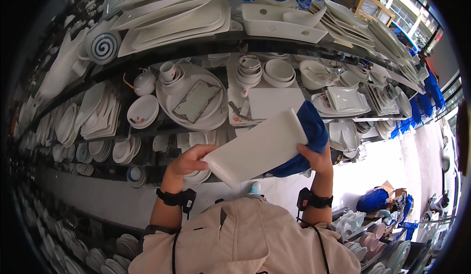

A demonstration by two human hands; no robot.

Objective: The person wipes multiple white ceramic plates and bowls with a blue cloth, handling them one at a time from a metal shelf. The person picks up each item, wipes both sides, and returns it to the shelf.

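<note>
A long white rectangular plate point(257, 149) is held up in front of my chest, tilted with its right end higher. My left hand point(191, 160) grips its lower left end, thumb and fingers closed on the edge. At the other end my right hand point(314, 157) holds a blue cloth point(314, 126), with the thumb at the plate's right edge. The cloth hangs behind the plate and shows above and below my right hand. Part of the cloth and the fingers behind it are hidden.
Shelves ahead carry stacked white platters point(176, 23), a divided white dish point(279, 23), bowls point(278, 71), a teapot point(144, 82) and a large oval plate point(216, 112). More crockery point(373, 239) stands behind me on both sides. A blue bundle point(373, 200) lies on the floor at right.
</note>
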